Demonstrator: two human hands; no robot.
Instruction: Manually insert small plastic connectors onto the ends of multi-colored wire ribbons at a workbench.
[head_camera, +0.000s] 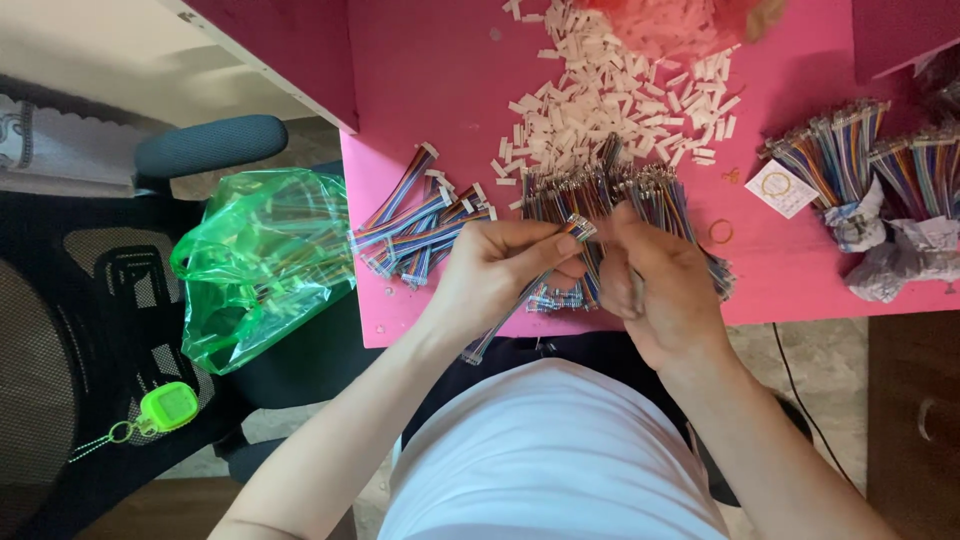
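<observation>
Worktop (440, 60) in pink is carrying a far heap of white connector housings (600, 90), with a loose wire pile (640, 200) nearer. Left hand (500, 265) is pinching a multicoloured ribbon cable (580, 228) at its tip; right hand (655, 280) is closing its grip beside it, contents hidden. Keeping the cable end steady and square looks wise.

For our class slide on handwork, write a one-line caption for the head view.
Left hand and right hand hold a multicoloured ribbon cable over a pink table strewn with white connector housings.
</observation>
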